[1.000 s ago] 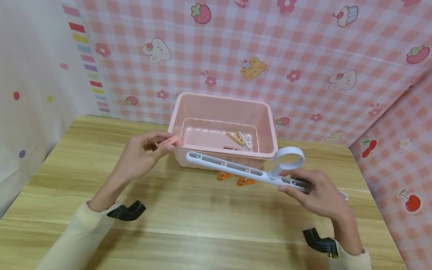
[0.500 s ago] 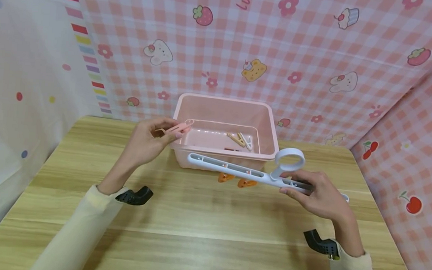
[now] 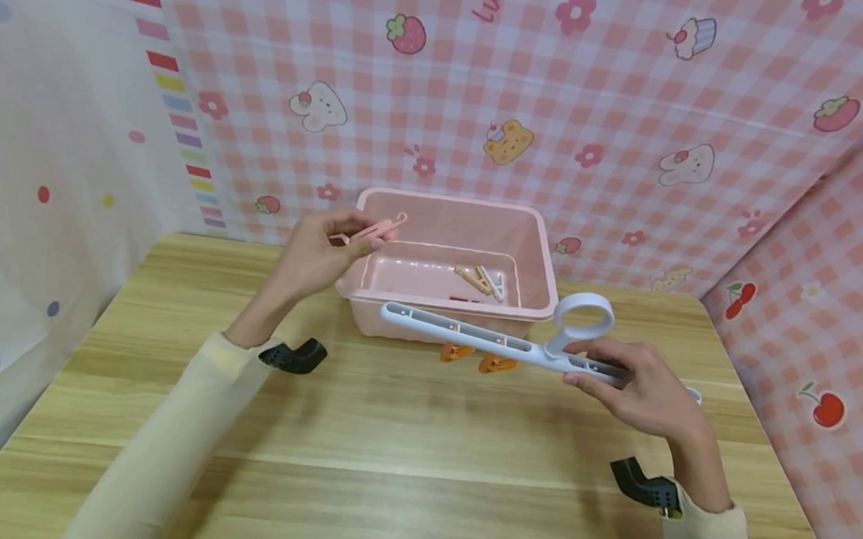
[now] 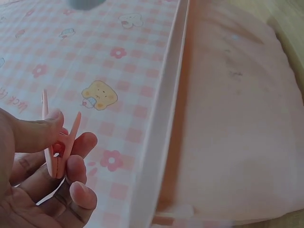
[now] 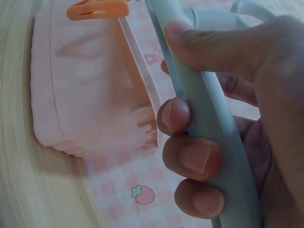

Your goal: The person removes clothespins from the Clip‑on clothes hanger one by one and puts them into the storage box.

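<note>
My left hand (image 3: 320, 253) pinches a pink clothespin (image 3: 377, 231) over the left rim of the pink bin; in the left wrist view this clothespin (image 4: 59, 147) sits between thumb and fingers. My right hand (image 3: 641, 384) grips a pale blue hanger bar (image 3: 465, 332) with a ring on top (image 3: 584, 314), held in front of the bin. Two orange clips (image 3: 497, 363) hang under the bar; one orange clip (image 5: 97, 9) shows in the right wrist view. Fingers curl round the bar (image 5: 209, 109) there.
The pink bin (image 3: 451, 205) stands on the wooden table (image 3: 417, 469) against a pink checked cloth (image 3: 444, 95). Inside lie a tan clothespin (image 3: 472, 281), a white clothespin (image 3: 492, 282) and a dark red piece (image 3: 464, 299), partly hidden by the front rim.
My left hand has moved up and right with the pink clothespin, from the bin's front left corner to above its left side. The right hand and bar have barely shifted.
</note>
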A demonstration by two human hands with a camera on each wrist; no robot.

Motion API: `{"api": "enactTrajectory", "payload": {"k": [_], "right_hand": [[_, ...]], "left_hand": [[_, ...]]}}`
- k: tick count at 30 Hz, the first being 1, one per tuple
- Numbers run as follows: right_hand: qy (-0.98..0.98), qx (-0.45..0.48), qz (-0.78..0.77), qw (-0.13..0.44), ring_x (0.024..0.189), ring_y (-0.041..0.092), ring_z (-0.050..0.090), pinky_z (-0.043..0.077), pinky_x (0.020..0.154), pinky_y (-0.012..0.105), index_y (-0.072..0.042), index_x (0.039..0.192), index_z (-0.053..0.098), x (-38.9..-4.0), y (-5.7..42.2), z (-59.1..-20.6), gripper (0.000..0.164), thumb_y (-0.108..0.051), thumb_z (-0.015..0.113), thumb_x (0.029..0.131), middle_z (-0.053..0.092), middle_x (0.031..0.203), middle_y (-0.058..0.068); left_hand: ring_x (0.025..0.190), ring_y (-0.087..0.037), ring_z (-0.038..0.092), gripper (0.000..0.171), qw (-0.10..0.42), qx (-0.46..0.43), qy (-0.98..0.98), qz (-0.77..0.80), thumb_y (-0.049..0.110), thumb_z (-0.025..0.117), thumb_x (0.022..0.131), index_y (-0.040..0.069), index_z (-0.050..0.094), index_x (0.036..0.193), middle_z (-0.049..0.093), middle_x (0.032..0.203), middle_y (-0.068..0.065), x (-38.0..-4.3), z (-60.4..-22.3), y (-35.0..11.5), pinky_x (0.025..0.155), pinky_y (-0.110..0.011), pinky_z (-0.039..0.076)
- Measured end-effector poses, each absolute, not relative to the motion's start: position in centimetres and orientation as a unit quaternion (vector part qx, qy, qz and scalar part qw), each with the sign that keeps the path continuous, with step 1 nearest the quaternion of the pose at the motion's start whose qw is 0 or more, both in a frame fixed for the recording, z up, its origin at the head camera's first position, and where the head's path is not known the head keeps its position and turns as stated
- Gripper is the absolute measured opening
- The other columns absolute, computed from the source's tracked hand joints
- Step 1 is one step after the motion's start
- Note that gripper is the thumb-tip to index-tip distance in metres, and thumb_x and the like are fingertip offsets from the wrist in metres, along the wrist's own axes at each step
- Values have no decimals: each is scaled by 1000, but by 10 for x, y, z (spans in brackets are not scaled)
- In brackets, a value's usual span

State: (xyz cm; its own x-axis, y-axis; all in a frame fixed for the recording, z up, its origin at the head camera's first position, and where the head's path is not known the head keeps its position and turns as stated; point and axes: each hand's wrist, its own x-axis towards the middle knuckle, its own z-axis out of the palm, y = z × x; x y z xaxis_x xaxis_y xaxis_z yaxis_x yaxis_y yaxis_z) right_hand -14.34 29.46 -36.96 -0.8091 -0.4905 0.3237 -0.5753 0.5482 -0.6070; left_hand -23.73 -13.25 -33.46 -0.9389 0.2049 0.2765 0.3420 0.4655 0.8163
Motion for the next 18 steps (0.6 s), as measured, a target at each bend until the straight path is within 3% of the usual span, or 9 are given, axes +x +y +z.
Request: {"api": "enactTrajectory", "payload": {"k": [11, 18], "right_hand": [[-879, 304, 363, 59, 68, 1, 61, 52, 63, 18, -18, 113, 75, -144, 295, -369, 31, -3, 81, 86, 77, 91, -2], [-879, 306, 361, 59, 64, 1, 58, 49, 61, 19, -19, 112, 75, -143, 294, -369, 31, -4, 82, 86, 76, 89, -4]], "left_hand": [[89, -22, 64, 24, 73, -164, -874, -451, 21, 74, 96, 11, 75, 117, 75, 104, -9, -264, -326, -115, 68, -32, 47], [99, -27, 66, 40, 25, -150, -900, -409, 26, 69, 99, 16, 66, 137, 66, 136, -11, -276, -324, -110, 71, -34, 54]]}}
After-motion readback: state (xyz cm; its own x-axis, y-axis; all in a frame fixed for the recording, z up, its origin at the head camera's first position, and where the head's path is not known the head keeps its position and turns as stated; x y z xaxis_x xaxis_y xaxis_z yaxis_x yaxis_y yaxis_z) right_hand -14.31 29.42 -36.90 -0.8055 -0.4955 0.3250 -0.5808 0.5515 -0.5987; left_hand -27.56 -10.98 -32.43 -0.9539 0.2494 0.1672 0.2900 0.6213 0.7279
